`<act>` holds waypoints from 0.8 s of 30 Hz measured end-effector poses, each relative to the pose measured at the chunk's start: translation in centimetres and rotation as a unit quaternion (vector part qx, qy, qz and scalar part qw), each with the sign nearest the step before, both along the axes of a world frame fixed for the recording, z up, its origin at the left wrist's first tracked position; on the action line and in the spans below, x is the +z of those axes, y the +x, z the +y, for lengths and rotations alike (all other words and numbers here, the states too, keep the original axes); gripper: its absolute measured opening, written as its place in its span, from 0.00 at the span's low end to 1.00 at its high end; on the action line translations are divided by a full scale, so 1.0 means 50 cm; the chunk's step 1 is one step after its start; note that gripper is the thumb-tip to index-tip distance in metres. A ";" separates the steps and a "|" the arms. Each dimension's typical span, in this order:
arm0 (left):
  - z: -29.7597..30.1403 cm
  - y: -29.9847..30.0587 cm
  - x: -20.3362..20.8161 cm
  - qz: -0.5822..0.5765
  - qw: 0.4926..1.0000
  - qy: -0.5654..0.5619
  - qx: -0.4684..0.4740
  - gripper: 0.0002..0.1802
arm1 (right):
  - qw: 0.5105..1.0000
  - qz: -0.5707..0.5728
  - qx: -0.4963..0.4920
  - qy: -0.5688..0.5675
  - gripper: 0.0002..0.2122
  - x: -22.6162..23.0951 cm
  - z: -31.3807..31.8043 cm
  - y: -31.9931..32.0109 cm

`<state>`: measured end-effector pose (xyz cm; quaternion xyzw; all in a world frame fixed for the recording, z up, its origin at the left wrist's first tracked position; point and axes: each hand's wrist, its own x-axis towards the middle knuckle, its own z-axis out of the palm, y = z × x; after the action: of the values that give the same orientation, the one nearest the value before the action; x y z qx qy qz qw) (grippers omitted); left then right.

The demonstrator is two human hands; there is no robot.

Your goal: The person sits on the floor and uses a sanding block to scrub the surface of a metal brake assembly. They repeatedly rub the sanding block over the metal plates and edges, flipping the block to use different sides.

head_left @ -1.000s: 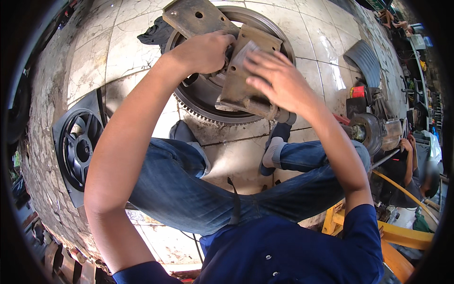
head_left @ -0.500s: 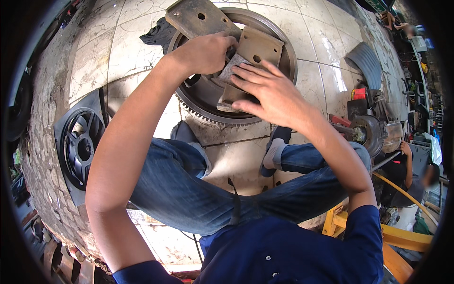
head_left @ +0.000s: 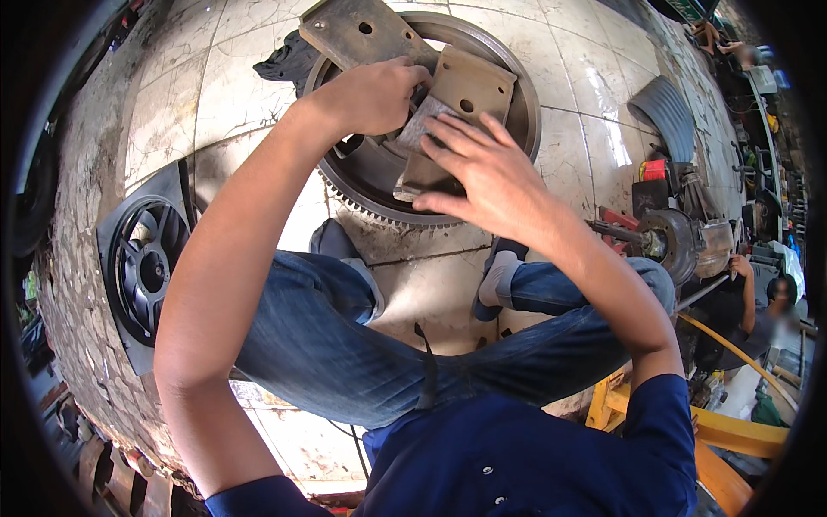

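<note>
A brown metal bracket [head_left: 472, 84] with bolt holes lies tilted on a large toothed ring gear [head_left: 527, 112] on the tiled floor. My left hand [head_left: 372, 96] is closed at the bracket's left edge, its fingertips hidden. A greyish, rough-looking sheet [head_left: 417, 129] lies against the bracket's lower part; I cannot tell whether it is paper or cloth. My right hand [head_left: 493, 179] is open, fingers spread, over the bracket's lower right side, partly covering it. Beyond my left hand, a second metal plate [head_left: 366, 36] with holes rests across the ring gear's far left rim.
A black spoked fan-like part [head_left: 148, 258] leans at left. Dark cloth [head_left: 289, 60] lies by the ring gear. At right are a curved ribbed grey piece [head_left: 665, 112], a greasy hub-like assembly [head_left: 672, 241] and a yellow frame [head_left: 732, 431]. Another person [head_left: 749, 302] is at far right.
My right hand has drawn slightly right and toward me, uncovering more of the bracket's lower part. My left hand has hardly moved.
</note>
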<state>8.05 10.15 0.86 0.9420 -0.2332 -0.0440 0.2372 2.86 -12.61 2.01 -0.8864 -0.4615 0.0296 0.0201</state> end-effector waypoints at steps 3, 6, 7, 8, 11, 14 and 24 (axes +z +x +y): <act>-0.002 -0.003 0.007 0.003 1.000 -0.015 -0.001 0.20 | 0.999 -0.018 -0.028 0.026 0.36 0.007 -0.010 0.035; -0.009 -0.007 0.006 -0.009 1.000 -0.015 0.011 0.20 | 0.998 -0.041 -0.021 0.042 0.35 -0.018 -0.011 0.029; -0.008 -0.006 0.007 -0.008 1.000 -0.010 0.007 0.21 | 0.998 -0.051 -0.013 0.047 0.34 -0.023 -0.007 0.017; -0.006 -0.006 0.008 -0.006 1.000 -0.006 0.003 0.21 | 0.999 -0.020 -0.006 0.048 0.33 -0.019 -0.010 0.004; -0.001 -0.004 0.011 0.004 1.000 -0.015 0.002 0.22 | 0.997 -0.024 -0.042 0.062 0.34 0.001 -0.014 0.029; -0.004 -0.011 0.017 0.018 1.000 -0.016 0.007 0.19 | 0.998 -0.009 -0.028 0.055 0.32 -0.007 -0.001 0.012; -0.002 -0.015 0.033 0.050 0.999 -0.019 0.004 0.23 | 0.994 0.029 -0.052 0.095 0.31 -0.028 -0.017 0.017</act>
<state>7.32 10.03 2.49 0.9351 -0.2177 -0.0853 0.2661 3.72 -13.46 0.62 -0.9020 -0.4149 0.0102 0.1189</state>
